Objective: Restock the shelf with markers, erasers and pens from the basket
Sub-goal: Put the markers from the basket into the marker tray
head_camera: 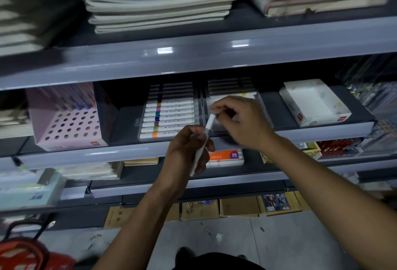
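- the left hand (186, 149) grips a white marker (203, 143) round its barrel, fingers curled, tip end up, held in front of the front edge of the middle shelf (322, 133)
- the right hand (240, 119) hovers just above the marker's top end, thumb and forefinger drawn narrow; whether they pinch anything i cannot tell
- the marker likely belongs in the clear marker tray (169, 117) on that shelf, where white markers with coloured bands lie in a row; lay it parallel to them, sliding it in from the front edge
- a second tray (232, 95) beside it sits partly behind the right hand, contents unclear
- a pink holed box (68, 123) stands toward the shelf's left end, a white open box (315, 102) toward the right end, both well apart from the trays
- the upper shelf lip (193, 55) overhangs, so keep the hands low going in
- the red basket (25, 252) is on the floor at lower left, blurred
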Demonstrator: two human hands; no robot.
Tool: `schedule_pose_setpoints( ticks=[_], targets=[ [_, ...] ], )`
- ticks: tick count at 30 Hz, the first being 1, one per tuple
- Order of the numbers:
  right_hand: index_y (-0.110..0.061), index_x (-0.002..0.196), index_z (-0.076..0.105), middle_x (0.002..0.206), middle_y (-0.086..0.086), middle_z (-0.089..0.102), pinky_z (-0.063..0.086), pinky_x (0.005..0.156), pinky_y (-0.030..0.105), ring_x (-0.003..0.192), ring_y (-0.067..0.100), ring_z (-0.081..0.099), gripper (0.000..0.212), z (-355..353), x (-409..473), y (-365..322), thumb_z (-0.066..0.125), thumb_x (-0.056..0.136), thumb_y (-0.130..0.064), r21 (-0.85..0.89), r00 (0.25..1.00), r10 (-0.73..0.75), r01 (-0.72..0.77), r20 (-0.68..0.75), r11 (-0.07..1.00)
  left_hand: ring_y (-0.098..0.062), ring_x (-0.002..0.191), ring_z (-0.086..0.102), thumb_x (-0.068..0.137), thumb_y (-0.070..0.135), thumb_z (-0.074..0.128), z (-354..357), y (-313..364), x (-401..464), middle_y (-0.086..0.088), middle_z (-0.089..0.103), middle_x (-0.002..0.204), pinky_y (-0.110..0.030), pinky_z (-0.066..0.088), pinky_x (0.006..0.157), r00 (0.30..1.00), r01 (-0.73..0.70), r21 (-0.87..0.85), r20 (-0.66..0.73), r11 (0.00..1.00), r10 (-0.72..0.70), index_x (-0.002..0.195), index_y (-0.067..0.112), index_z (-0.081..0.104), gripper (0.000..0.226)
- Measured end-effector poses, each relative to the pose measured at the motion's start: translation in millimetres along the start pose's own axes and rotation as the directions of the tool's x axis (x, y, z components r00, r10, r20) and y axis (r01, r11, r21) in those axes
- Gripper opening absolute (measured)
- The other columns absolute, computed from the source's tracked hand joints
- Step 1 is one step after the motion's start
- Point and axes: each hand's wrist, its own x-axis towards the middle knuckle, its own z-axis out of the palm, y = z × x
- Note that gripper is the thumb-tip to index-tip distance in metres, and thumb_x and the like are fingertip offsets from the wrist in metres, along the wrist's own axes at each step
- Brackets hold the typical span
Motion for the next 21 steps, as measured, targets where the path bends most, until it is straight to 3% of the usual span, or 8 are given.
schedule_pose_setpoints(
  ticks=[5, 9, 12, 17, 19, 21],
  targets=[
    [-0.019, 0.129, 0.062, 0.088, 0.005, 0.067, 0.053, 0.075, 0.052, 0.082, 0.030, 0.066, 0.032, 7, -25, -21, 0.062, 0.098, -0.025, 0.338, 0.985, 0.078, -0.126, 0.155, 0.933, -0.019, 0.043, 0.034, 0.110, 0.020, 0.042, -1, -1, 1, -0.019, 0.067, 0.086, -0.023, 0.033, 0.043, 0.998, -0.061, 0.086, 0.018, 0.994, 0.060, 0.109, 0.000, 0.059, 0.026],
    [-0.013, 0.106, 0.062, 0.079, 0.001, 0.062, 0.051, 0.074, 0.054, 0.076, 0.031, 0.060, 0.012, 6, -29, -21, 0.066, 0.098, -0.022, 0.405, 0.982, 0.131, -0.175, 0.133, 0.898, -0.019, 0.041, 0.032, 0.113, 0.020, 0.037, -1, -1, 0, -0.022, 0.073, 0.089, -0.022, 0.031, 0.041, 0.999, -0.030, 0.164, -0.015, 0.986, 0.033, 0.118, 0.001, 0.060, 0.030],
    [-0.015, 0.090, 0.059, 0.074, 0.016, 0.053, 0.044, 0.064, 0.046, 0.067, 0.031, 0.051, 0.021, 1, -29, -19, 0.067, 0.096, -0.034, 0.460, 0.976, 0.213, -0.209, 0.043, 0.863, -0.021, 0.046, 0.034, 0.112, 0.022, 0.042, -4, -1, 0, -0.020, 0.073, 0.087, -0.024, 0.030, 0.043, 0.999, 0.005, 0.169, -0.053, 0.986, 0.004, 0.119, 0.004, 0.060, 0.026],
    [-0.017, 0.076, 0.056, 0.070, 0.023, 0.047, 0.039, 0.060, 0.047, 0.062, 0.031, 0.044, 0.036, -9, -28, -13, 0.067, 0.089, -0.048, 0.470, 0.931, 0.351, -0.266, -0.100, 0.842, -0.019, 0.052, 0.038, 0.109, 0.009, 0.048, -8, -3, -1, -0.011, 0.066, 0.081, -0.027, 0.029, 0.047, 0.996, -0.003, 0.149, -0.088, 0.989, 0.017, 0.105, 0.010, 0.065, 0.018],
    [-0.020, 0.077, 0.059, 0.069, 0.014, 0.053, 0.039, 0.058, 0.041, 0.061, 0.020, 0.048, 0.031, -10, -28, -10, 0.068, 0.089, -0.048, 0.395, 0.924, 0.356, -0.277, -0.141, 0.876, -0.014, 0.051, 0.038, 0.108, 0.010, 0.050, -7, -4, 0, -0.007, 0.063, 0.077, -0.023, 0.030, 0.045, 0.994, -0.037, 0.172, -0.093, 0.984, 0.054, 0.103, 0.012, 0.066, 0.017],
    [-0.019, 0.091, 0.064, 0.081, 0.001, 0.063, 0.049, 0.065, 0.039, 0.072, 0.016, 0.059, 0.020, -12, -30, -9, 0.071, 0.092, -0.038, 0.232, 0.942, 0.275, -0.229, -0.190, 0.945, -0.011, 0.051, 0.039, 0.109, 0.010, 0.050, -6, -6, 0, -0.004, 0.061, 0.075, -0.020, 0.033, 0.045, 0.989, -0.084, 0.225, -0.097, 0.971, 0.108, 0.102, 0.010, 0.064, 0.015]
  ],
)
